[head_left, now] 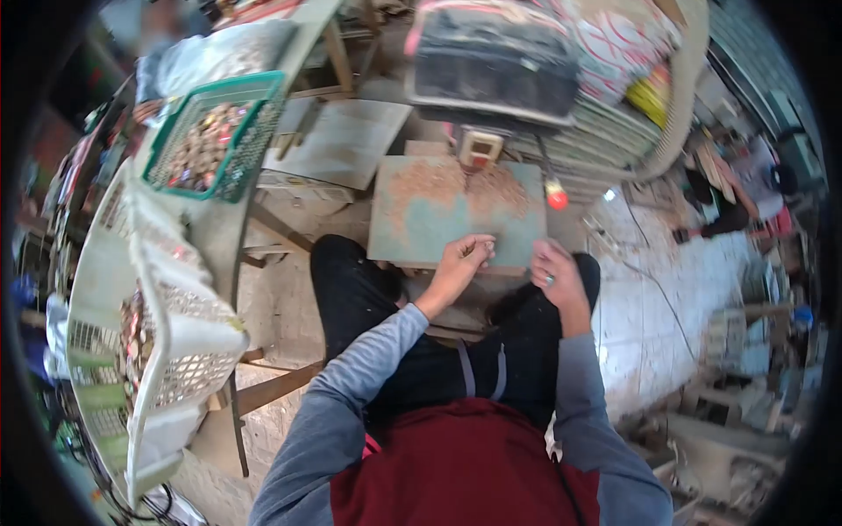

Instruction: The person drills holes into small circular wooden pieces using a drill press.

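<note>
Left hand (467, 259) angles inward, fingers pinched; right hand (558, 273) points forward, grip too blurred to tell.

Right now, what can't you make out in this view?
All in the head view:
- Left hand: whatever its fingertips may pinch is too small to identify.
- Right hand: finger blur hides whether it holds anything.
- White basket: its own wall hides part of the contents.
- Person at right: too small to tell what they are handling.
- Dark machine: its underside is hidden by its body.
</note>
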Tool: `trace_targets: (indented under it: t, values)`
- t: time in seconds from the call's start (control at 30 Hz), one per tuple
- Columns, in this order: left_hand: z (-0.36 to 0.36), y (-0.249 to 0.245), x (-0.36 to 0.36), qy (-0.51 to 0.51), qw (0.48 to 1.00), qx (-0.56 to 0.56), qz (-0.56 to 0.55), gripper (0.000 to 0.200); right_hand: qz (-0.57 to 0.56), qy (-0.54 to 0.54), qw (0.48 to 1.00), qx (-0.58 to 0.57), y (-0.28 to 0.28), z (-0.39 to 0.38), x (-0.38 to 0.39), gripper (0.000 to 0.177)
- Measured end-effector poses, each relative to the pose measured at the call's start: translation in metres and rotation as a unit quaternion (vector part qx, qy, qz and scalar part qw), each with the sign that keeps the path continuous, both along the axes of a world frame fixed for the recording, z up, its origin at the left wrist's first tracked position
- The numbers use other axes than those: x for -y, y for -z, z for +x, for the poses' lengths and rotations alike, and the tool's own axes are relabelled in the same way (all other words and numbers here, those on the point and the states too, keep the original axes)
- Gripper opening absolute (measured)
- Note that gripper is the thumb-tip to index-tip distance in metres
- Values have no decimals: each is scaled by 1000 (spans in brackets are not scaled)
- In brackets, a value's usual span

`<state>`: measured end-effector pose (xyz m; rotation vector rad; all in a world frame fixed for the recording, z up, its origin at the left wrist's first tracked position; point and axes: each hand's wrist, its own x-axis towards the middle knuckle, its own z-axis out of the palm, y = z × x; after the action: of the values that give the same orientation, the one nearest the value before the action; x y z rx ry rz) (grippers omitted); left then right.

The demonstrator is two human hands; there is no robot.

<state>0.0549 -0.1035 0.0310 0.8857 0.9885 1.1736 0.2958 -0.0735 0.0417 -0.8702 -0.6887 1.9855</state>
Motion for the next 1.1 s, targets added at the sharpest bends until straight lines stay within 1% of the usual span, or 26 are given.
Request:
trace_targets:
  t: [0.03, 0.07, 0.1, 0.17, 0.2, 0.27, 0.3, 0.33, 0.37, 0.47, 0.53, 0.57, 0.6, 0.63, 0.67, 0.7, 0.73, 0.77, 0.8, 0.83, 0.87, 0.93, 1.0, 1.07, 1.1]
  values:
    - [4, -1, 1, 40, 997, -59, 19, 31, 6, -26, 1000, 13, -5, -10, 4, 20]
    - [13, 6, 1, 56, 997, -57, 15, 31, 13, -55, 998, 23, -8, -18, 7, 30]
    - [18, 16, 1, 47, 998, -46, 23, 31, 8, -44, 999, 24, -8, -24, 8, 30]
    - [22, 21, 3, 40, 998, -36, 29, 32, 46, -97, 993, 45, -9, -35, 8, 48]
    - [21, 18, 4, 48, 998, -42, 24, 32, 44, -96, 993, 44, -10, -37, 10, 48]
    - [17, 10, 4, 52, 997, -49, 21, 31, 63, -91, 989, 95, -11, -40, 10, 50]
    - [15, 4, 4, 73, 995, -66, 17, 29, 63, -94, 989, 94, -10, -41, 10, 50]
    - [13, 2, 4, 94, 992, -83, 12, 28, 84, -97, 985, 117, -7, -42, 10, 50]
    - [11, 3, 5, 92, 992, -83, 10, 28, 104, -100, 980, 140, -5, -43, 10, 49]
    - [8, 4, 2, 97, 992, -80, 20, 23, 114, -128, 973, 157, -3, -44, 8, 50]
    - [7, 7, -1, 52, 997, -60, 13, 21, 105, -132, 974, 151, -8, -45, 10, 49]
    - [3, 8, -4, 53, 997, -61, 13, 21, 95, -137, 975, 146, -9, -45, 11, 48]
    - [-3, 8, -7, 7, 993, -116, 31, 20, 94, -136, 975, 146, -8, -44, 11, 48]
    - [-10, 7, -11, -40, 983, -171, 50, 19, 75, -110, 984, 123, -5, -42, 9, 46]
    - [-17, 6, -15, -39, 983, -171, 51, 19, 55, -84, 990, 100, -3, -38, 7, 45]
    - [-25, 1, -18, -85, 938, -319, 103, 17, 55, -83, 990, 99, -2, -35, 5, 45]
    - [-32, -2, -21, -129, 866, -459, 152, 14, 38, -55, 993, 96, -2, -31, 2, 43]
    - [-38, 2, -25, -130, 866, -459, 153, 14, 21, -29, 995, 92, -2, -28, -1, 42]
    - [-44, 5, -28, -144, 805, -540, 197, 12, 22, -30, 995, 91, -2, -25, -3, 42]
    - [-47, 9, -29, -156, 735, -615, 239, 11, 3, -9, 995, 100, -2, -23, -4, 41]
    - [-47, 13, -29, -158, 734, -616, 238, 11, -15, 12, 994, 108, -2, -22, -6, 40]
    - [-42, 9, -25, -131, 702, -647, 267, 14, -19, 19, 993, 115, 1, -19, -8, 40]
    - [-39, 5, -22, -120, 706, -644, 271, 15, -25, 28, 992, 122, 3, -18, -8, 41]
    - [-37, 2, -18, -108, 710, -639, 275, 16, -33, 40, 992, 115, 2, -17, -7, 34]
    - [-37, 1, -16, -102, 718, -632, 273, 17, -34, 41, 992, 116, 2, -15, -8, 34]
